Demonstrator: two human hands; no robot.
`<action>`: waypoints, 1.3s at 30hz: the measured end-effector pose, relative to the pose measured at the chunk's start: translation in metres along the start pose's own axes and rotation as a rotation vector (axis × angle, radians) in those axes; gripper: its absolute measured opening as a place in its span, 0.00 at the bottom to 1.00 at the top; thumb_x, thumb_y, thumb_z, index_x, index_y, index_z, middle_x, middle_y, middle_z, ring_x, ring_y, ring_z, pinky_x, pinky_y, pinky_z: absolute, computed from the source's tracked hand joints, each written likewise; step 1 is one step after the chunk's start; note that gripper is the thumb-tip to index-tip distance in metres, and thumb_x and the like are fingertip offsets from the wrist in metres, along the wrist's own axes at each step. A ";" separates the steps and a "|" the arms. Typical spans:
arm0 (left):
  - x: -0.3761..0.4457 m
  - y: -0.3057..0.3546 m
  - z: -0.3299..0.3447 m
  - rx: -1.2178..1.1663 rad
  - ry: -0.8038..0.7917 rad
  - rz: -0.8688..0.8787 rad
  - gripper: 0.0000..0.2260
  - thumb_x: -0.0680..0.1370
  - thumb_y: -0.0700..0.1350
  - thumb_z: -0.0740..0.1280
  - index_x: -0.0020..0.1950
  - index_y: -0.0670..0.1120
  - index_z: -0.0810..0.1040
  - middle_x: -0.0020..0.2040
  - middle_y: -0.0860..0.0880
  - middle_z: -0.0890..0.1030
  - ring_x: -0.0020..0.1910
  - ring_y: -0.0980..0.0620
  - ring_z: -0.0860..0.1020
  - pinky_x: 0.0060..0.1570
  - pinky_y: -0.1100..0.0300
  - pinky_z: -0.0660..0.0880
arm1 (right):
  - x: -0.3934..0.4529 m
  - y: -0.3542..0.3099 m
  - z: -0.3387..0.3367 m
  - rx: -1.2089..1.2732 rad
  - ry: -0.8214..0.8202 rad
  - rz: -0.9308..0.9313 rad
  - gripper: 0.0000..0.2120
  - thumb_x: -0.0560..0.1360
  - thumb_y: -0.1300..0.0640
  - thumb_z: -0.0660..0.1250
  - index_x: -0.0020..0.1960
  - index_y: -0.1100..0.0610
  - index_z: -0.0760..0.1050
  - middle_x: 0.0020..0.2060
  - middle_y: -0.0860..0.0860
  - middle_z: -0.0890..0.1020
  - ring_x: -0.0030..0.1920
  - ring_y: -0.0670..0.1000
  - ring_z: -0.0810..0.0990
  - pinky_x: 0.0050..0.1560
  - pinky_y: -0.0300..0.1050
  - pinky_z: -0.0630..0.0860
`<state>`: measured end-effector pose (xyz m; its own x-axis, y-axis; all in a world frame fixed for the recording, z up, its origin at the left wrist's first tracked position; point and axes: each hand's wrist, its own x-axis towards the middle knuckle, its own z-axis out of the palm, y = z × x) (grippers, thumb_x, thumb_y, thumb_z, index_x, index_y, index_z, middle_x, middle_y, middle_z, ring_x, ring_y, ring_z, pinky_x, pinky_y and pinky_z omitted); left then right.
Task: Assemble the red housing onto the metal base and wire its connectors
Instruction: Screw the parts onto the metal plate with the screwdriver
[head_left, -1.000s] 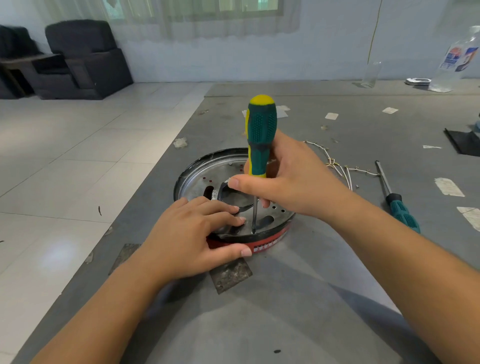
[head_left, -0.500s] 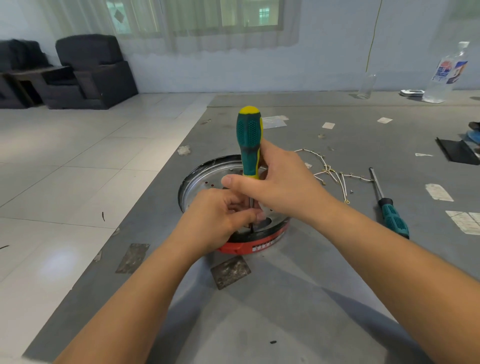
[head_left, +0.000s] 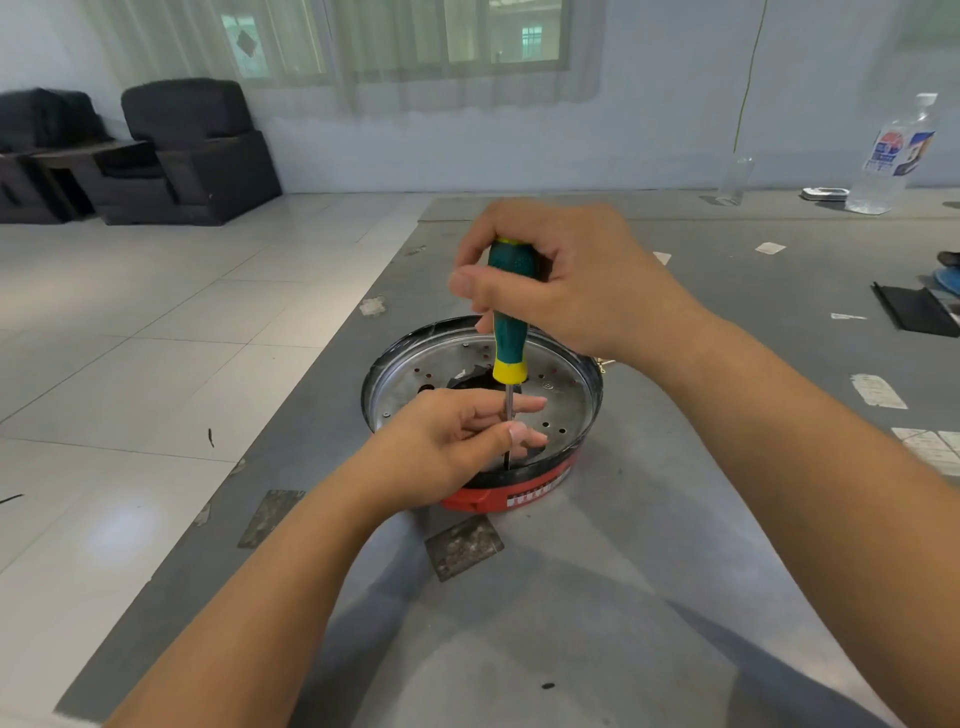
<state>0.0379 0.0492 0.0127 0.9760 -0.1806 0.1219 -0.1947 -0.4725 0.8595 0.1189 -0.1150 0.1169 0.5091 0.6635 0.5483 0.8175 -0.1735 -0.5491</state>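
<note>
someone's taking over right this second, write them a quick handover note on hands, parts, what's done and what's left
Right hand grips the green-and-yellow screwdriver upright, tip down near the front rim of the round metal base.
Left hand steadies the shaft, pinching it between its fingers.
The base sits on the red plastic housing on the grey table.
Done: base and housing are mated.
Left: finish driving this screw; whether it is seated is hidden. Wiring of the connectors is not visible.

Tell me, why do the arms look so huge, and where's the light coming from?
Head view: the wide-angle lens stretches the forearms near the bottom edge and bends the floor lines; daylight comes through the curtained window, leaves a soft glare patch on the tiles and faint arm shadows on the grey table; nothing looks badly blurred.
</note>
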 end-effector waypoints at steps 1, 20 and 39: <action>0.001 0.000 0.000 -0.035 0.041 0.002 0.13 0.81 0.50 0.72 0.65 0.57 0.81 0.51 0.52 0.88 0.51 0.57 0.86 0.52 0.68 0.79 | 0.002 -0.001 0.001 -0.086 0.045 -0.008 0.12 0.75 0.39 0.70 0.47 0.48 0.79 0.33 0.45 0.81 0.35 0.41 0.82 0.38 0.39 0.79; -0.003 -0.005 0.007 -0.021 0.178 0.100 0.09 0.79 0.47 0.75 0.58 0.55 0.84 0.51 0.58 0.88 0.49 0.60 0.86 0.50 0.70 0.78 | 0.005 -0.020 -0.005 -0.577 0.037 -0.093 0.26 0.75 0.29 0.60 0.40 0.52 0.71 0.28 0.47 0.73 0.32 0.49 0.72 0.34 0.47 0.70; -0.004 -0.007 0.015 0.176 0.313 0.169 0.03 0.79 0.46 0.75 0.50 0.55 0.85 0.41 0.61 0.87 0.42 0.62 0.85 0.48 0.72 0.78 | 0.002 -0.011 -0.016 -0.364 -0.113 0.023 0.22 0.82 0.36 0.50 0.51 0.49 0.76 0.40 0.46 0.83 0.42 0.46 0.81 0.47 0.50 0.79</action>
<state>0.0343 0.0406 -0.0011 0.9061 -0.0098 0.4229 -0.3424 -0.6042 0.7195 0.1152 -0.1231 0.1347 0.5123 0.7288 0.4542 0.8586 -0.4230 -0.2897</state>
